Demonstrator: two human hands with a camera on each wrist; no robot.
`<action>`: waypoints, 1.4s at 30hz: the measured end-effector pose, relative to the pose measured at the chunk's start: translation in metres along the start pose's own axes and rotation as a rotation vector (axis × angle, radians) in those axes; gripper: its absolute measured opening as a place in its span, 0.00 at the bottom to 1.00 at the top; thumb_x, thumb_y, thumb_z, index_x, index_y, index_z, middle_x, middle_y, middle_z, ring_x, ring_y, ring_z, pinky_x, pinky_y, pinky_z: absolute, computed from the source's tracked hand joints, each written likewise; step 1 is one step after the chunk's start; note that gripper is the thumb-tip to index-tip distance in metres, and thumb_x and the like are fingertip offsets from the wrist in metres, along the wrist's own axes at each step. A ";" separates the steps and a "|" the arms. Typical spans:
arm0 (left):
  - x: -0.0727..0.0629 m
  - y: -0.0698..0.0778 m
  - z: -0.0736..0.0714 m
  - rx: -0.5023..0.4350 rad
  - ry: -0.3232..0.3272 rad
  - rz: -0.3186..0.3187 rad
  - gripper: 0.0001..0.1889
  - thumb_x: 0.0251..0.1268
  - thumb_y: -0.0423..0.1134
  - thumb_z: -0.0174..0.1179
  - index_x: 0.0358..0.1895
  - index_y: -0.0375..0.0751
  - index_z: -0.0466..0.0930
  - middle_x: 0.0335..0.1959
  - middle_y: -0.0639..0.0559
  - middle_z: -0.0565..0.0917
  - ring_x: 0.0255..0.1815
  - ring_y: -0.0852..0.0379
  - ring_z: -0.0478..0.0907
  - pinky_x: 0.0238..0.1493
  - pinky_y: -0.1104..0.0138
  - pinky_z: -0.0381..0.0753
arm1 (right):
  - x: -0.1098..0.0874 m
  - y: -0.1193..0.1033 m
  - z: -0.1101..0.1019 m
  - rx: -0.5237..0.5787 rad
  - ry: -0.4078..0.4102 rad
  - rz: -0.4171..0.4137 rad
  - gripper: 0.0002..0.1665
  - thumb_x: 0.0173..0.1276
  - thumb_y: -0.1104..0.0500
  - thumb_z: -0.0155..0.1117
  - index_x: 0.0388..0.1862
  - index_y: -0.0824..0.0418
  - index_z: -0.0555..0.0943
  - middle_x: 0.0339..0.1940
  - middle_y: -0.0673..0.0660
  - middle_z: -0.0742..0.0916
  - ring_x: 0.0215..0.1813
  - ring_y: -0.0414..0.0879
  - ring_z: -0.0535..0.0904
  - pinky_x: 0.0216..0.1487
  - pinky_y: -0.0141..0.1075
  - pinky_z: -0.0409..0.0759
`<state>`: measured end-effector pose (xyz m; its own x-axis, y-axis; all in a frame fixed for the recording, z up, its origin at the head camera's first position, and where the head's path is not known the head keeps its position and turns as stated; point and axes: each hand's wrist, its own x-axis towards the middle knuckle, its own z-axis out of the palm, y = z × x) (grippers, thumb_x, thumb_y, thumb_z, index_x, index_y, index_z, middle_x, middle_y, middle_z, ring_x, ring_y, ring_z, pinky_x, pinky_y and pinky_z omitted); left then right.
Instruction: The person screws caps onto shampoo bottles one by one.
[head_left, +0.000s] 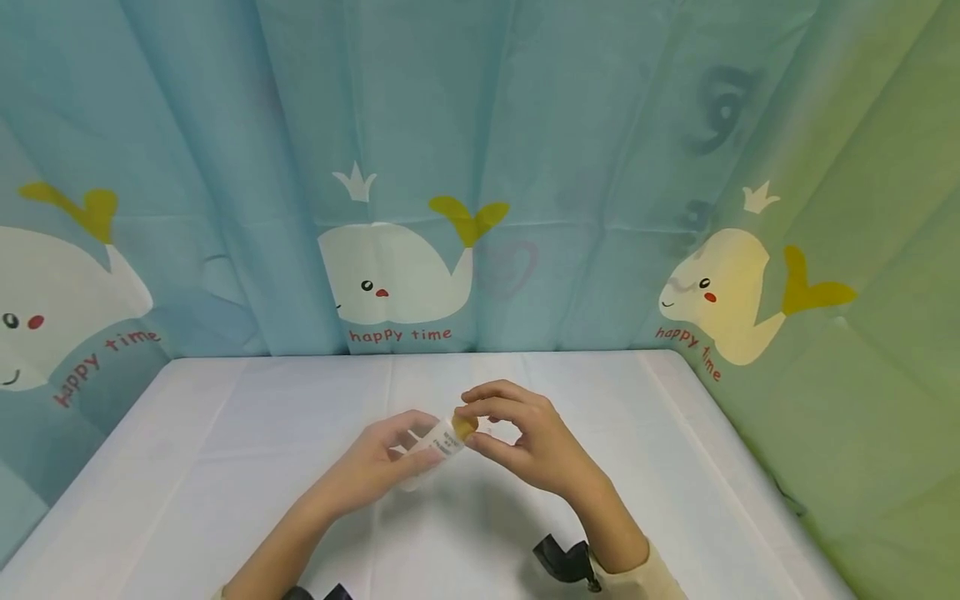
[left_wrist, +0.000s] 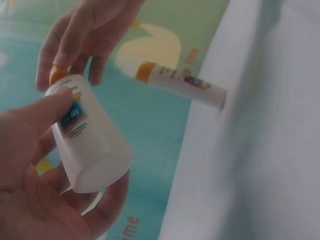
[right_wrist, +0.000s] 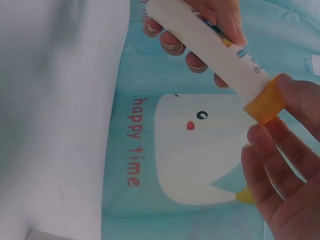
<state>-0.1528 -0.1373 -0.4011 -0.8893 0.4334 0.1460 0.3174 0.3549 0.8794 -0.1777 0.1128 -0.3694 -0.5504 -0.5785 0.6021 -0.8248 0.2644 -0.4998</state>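
Observation:
A white plastic bottle [head_left: 444, 440] with printed labels is held tilted above the table. My left hand [head_left: 371, 458] grips its body, thumb on one side and fingers around the other. In the left wrist view its wide flat base faces the camera. The orange cap [right_wrist: 266, 100] sits at the bottle's upper end. My right hand [head_left: 536, 437] pinches that cap between thumb and fingertips. Another white bottle [left_wrist: 182, 86] with an orange cap stands on the table in the left wrist view; I cannot make it out in the head view.
The table [head_left: 247, 458] wears a white cloth. A blue and green curtain [head_left: 585, 125] with whale prints hangs behind and along the sides. Black straps or mounts [head_left: 564, 560] show near the wrists. A grey edge [right_wrist: 47, 235] appears low in the right wrist view.

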 end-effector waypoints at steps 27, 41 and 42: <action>0.002 -0.007 -0.004 -0.135 -0.140 0.033 0.13 0.75 0.42 0.56 0.57 0.44 0.79 0.45 0.40 0.84 0.37 0.52 0.81 0.32 0.61 0.84 | -0.001 0.005 -0.006 0.072 -0.069 -0.070 0.17 0.64 0.63 0.72 0.51 0.52 0.85 0.58 0.52 0.84 0.56 0.45 0.82 0.48 0.34 0.83; 0.000 -0.009 0.005 -0.209 -0.186 0.104 0.11 0.72 0.37 0.59 0.54 0.46 0.80 0.45 0.46 0.83 0.42 0.53 0.81 0.37 0.58 0.86 | 0.001 0.005 0.001 0.192 -0.033 -0.177 0.18 0.56 0.67 0.75 0.46 0.57 0.84 0.41 0.52 0.88 0.43 0.43 0.82 0.42 0.34 0.83; 0.000 -0.008 0.006 -0.193 -0.169 0.111 0.11 0.72 0.38 0.59 0.54 0.46 0.80 0.44 0.47 0.83 0.41 0.53 0.81 0.36 0.59 0.86 | 0.002 0.004 0.002 0.167 -0.014 -0.164 0.16 0.57 0.66 0.75 0.45 0.56 0.84 0.40 0.50 0.88 0.41 0.41 0.82 0.40 0.33 0.83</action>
<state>-0.1531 -0.1354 -0.4108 -0.7800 0.5985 0.1827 0.3264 0.1400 0.9348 -0.1816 0.1116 -0.3713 -0.4075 -0.6144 0.6756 -0.8694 0.0347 -0.4928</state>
